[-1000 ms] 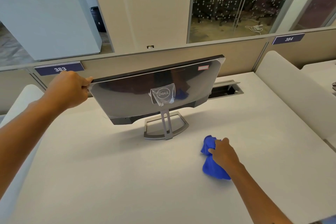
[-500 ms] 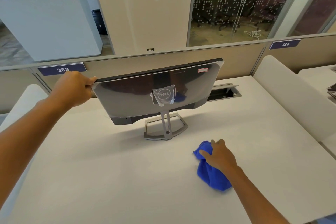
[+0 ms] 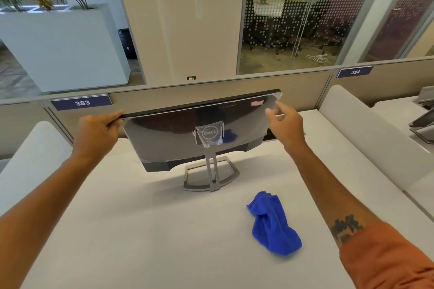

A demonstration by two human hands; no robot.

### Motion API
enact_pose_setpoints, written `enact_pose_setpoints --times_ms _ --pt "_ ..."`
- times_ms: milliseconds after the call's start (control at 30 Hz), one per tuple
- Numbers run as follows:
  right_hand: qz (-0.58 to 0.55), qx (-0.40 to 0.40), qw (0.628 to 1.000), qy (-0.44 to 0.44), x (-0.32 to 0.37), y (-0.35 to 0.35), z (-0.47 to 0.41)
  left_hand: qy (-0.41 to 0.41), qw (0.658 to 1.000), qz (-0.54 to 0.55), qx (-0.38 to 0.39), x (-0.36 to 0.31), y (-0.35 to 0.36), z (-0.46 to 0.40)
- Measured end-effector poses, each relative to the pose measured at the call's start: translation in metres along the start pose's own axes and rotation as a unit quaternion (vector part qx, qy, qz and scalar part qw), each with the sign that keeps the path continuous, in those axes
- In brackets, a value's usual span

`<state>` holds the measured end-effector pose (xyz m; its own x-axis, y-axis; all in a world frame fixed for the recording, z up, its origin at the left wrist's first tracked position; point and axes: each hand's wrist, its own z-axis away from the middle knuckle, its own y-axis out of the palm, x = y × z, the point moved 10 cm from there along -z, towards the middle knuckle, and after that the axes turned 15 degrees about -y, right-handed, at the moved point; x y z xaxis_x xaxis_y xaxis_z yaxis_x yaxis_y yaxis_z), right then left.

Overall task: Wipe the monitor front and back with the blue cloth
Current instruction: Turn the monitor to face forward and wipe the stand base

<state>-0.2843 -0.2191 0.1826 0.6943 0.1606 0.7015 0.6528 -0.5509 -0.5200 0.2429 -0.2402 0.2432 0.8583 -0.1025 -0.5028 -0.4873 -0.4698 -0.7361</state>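
My left fingers (image 3: 112, 118) pinch the glossy dark flat monitor (image 3: 187, 131) w/ its back facing me; right fingers (image 3: 272, 112) spread, nearing its far corner. Crumpled blue microfibre cloth (image 3: 273, 224) lies nearer me, unheld; turning probably next, front wipe maybe left.

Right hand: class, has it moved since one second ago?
Yes. The right hand left the blue cloth and rose to the monitor top right corner.

Left hand (image 3: 97, 132) grips the monitor (image 3: 187, 134) corner, right hand (image 3: 285, 126) reaches its other side (blue cloth (image 3: 273, 224) lies on desk (image 3: 141, 241)).
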Motion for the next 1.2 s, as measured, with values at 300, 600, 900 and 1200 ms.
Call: enact_pose_setpoints --times_ms 300,600,900,1200 --pt "0.015 0.043 0.999 -0.001 0.022 0.035 -0.019 -0.013 1.000 0.019 -0.020 0.002 -0.005 0.008" --pt "0.024 0.082 0.996 0.016 0.028 0.058 -0.027 -0.016 1.000 -0.013 -0.020 -0.001 -0.006 0.015" --pt "0.004 0.153 0.988 0.016 0.046 0.083 -0.047 0.034 0.994 -0.089 -0.046 -0.024 -0.022 0.049" --pt "0.005 0.250 0.968 0.020 0.087 0.131 -0.052 0.031 0.991 -0.117 -0.056 -0.048 -0.040 0.100"
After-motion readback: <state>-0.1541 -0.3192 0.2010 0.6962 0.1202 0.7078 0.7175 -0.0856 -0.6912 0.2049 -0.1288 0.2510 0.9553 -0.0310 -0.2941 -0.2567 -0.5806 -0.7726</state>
